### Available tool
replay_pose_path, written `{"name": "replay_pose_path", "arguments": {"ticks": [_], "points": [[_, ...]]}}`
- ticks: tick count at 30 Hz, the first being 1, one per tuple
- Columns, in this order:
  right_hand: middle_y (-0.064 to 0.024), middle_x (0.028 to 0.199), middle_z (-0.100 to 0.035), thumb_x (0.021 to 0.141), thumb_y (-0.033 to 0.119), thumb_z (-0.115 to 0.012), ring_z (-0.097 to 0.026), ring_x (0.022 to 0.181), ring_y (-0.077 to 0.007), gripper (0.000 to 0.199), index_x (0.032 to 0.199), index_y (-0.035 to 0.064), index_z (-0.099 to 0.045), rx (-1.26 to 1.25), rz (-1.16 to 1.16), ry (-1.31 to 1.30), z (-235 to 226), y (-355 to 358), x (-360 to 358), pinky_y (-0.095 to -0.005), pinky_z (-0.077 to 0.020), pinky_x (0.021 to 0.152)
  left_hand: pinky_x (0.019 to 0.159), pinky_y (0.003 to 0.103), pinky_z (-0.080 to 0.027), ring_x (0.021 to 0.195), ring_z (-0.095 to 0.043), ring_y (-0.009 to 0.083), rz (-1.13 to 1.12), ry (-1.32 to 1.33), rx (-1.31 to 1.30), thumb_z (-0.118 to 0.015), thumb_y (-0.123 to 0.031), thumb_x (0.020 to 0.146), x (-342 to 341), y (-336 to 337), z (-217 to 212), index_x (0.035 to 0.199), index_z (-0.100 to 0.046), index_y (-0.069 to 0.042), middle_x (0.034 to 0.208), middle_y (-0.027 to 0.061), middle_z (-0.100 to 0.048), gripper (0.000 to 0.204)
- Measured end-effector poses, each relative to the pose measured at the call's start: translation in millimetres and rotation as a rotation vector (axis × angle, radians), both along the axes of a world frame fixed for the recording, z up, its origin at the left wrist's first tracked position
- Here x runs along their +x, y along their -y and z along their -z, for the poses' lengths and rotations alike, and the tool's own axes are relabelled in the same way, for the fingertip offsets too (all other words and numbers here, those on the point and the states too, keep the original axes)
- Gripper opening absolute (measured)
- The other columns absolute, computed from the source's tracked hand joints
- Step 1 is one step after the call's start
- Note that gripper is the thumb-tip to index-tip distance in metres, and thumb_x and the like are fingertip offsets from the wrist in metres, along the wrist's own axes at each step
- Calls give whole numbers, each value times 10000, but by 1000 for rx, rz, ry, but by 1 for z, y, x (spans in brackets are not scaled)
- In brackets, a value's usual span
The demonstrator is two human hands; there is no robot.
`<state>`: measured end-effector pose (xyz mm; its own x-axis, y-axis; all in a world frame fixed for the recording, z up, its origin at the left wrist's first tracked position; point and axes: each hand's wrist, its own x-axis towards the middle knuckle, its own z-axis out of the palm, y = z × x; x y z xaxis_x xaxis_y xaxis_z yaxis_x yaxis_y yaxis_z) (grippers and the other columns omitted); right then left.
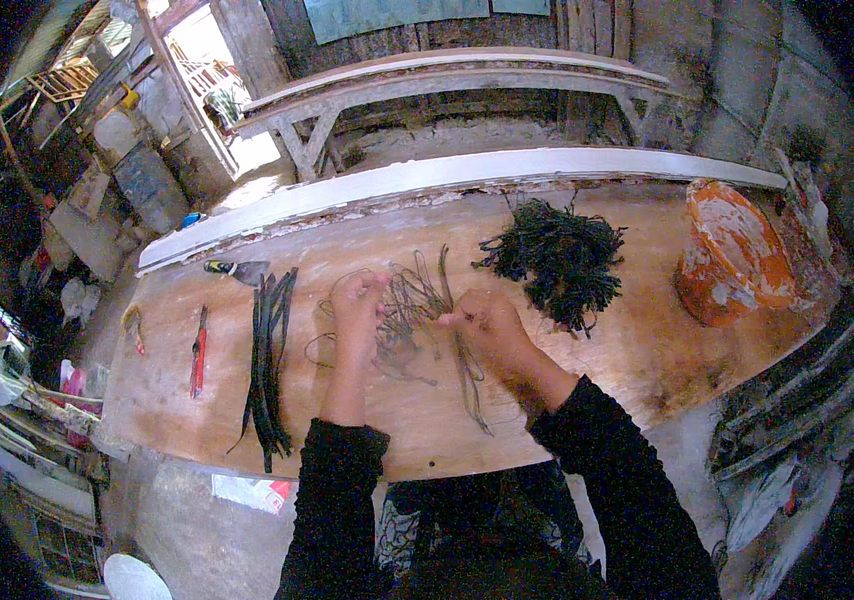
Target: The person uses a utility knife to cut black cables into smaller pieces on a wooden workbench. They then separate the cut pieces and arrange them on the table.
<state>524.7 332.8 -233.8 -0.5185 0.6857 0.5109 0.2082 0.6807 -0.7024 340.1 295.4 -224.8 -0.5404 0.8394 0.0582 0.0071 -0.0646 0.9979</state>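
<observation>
A loose tangle of thin, wiry brownish strands [409, 305] lies on the wooden table between my hands. My left hand [357, 303] is closed at the tangle's left side, its fingers curled on a strand. On the right, my right hand [490, 318] pinches strands at the tangle's edge. Some longer strands [471, 385] trail from there toward the table's near edge. Whether one strand runs from hand to hand is too fine to tell. Left of my left hand lies a bunch of flat black strips [269, 365]. A heap of dark looped, knotted pieces [557, 262] sits beyond my right hand.
An orange bucket [732, 255], smeared with white, stands at the table's right end. At left lie a scraper [238, 270], a red-handled hand tool [199, 352] and a small curved tool [135, 330]. A long white board [447, 178] borders the far edge; a bench [467, 85] stands behind.
</observation>
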Motion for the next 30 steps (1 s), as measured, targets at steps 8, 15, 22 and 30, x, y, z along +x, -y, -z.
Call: {"name": "replay_pose_path", "arguments": {"ticks": [8,15,22,30], "points": [[-59,699,-539,697,204,-593,-490,555,-255,150,814,113,-566,524,-81,56,-17,36,-8,-356,-369,517,423,179,-355,522,-459,64,-60,-307,-19,-518,-179,788,-18,-11,29,832,-574,-74,662,-7,-540,126],[-101,592,-503,742,317,-542,-495,558,-254,311,592,45,-524,-26,81,144,-23,12,3,-347,-376,508,541,232,-390,591,-501,119,-180,-544,-253,-556,-160,749,-60,15,1,859,-576,-29,698,37,-559,173],[-60,587,-518,618,270,-661,-514,557,-173,347,827,62,-478,-356,-108,436,-24,2,25,-290,-401,512,634,281,-416,671,-536,166,-260,-586,-42,-581,-115,707,-57,-2,11,900,-579,-11,749,83,-577,220],[-69,629,-527,593,96,-644,-521,588,-176,266,798,50,-481,-268,-5,195,11,-21,19,-281,-409,523,648,345,-421,737,-530,257,8,-871,173,-561,-90,689,-14,-5,4,810,-604,-69,753,106,-560,130]]}}
